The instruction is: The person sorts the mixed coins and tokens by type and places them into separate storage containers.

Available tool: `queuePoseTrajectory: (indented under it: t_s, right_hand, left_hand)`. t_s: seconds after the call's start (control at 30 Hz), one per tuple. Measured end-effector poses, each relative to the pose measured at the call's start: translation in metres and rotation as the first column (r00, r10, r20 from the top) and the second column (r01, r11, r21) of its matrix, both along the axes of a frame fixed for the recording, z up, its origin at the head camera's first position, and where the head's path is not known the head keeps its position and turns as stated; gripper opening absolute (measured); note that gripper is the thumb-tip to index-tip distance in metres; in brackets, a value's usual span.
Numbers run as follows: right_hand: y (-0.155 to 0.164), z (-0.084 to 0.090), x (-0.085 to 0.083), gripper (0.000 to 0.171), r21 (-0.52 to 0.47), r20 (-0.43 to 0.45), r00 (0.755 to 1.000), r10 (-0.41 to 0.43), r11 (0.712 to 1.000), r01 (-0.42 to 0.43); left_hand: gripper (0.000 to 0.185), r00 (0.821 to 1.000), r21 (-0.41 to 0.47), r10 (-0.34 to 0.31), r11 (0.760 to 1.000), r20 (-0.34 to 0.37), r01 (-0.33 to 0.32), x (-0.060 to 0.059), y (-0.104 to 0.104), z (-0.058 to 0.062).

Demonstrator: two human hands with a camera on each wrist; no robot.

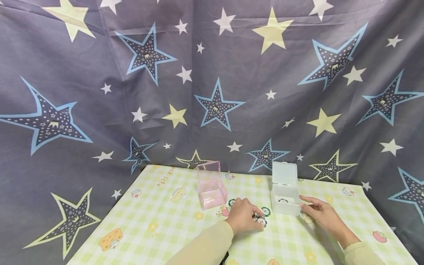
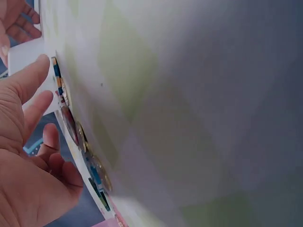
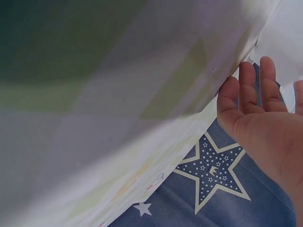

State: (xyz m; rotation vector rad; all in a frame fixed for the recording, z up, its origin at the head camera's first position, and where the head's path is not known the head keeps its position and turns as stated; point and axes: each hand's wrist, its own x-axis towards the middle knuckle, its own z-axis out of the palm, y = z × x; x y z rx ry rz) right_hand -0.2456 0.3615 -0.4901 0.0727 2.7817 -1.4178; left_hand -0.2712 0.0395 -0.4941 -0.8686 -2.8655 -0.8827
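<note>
Several round chips lie on the table; one with a green and white rim (image 1: pixel 266 211) and one with a dark rim (image 1: pixel 261 221) are by my left fingers. My left hand (image 1: pixel 243 216) reaches down over them, thumb and index finger apart on either side of the dark-rimmed chip. In the left wrist view, the chips (image 2: pixel 71 125) show edge-on beyond the spread fingers. A white box (image 1: pixel 285 206) stands with its lid up and some dark-rimmed chips (image 1: pixel 283 201) inside. My right hand (image 1: pixel 324 215) rests its relaxed fingertips against the box's right side.
A clear pink box (image 1: pixel 213 200) with a raised lid stands left of the chips. Gold-coloured chips (image 1: pixel 220 211) lie just in front of it. The checked tablecloth (image 1: pixel 159 228) covers the table, and a starry curtain (image 1: pixel 185 147) hangs behind.
</note>
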Motion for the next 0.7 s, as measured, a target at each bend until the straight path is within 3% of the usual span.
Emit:
queuePoseTrajectory:
  t_s: [0.23,0.43,0.7]
  right_hand:
    - [0.001,0.001,-0.001,0.063,0.002,0.005,1.0,0.01,1.0,-0.01]
    - [0.0,0.003,-0.001,0.065,0.005,0.017,1.0,0.008,1.0,-0.008]
    - [-0.001,0.004,0.001,0.065,0.025,0.042,0.999,-0.005,1.0,0.004]
  left_hand:
    - [0.039,0.999,-0.064,0.022,0.998,-0.039,-0.024,-0.004,0.004,-0.009]
    - [0.035,0.998,-0.082,0.029,0.996,-0.058,-0.034,-0.006,0.007,-0.015]
    - [0.034,0.999,-0.112,0.049,0.992,-0.018,-0.051,-0.005,0.01,-0.017]
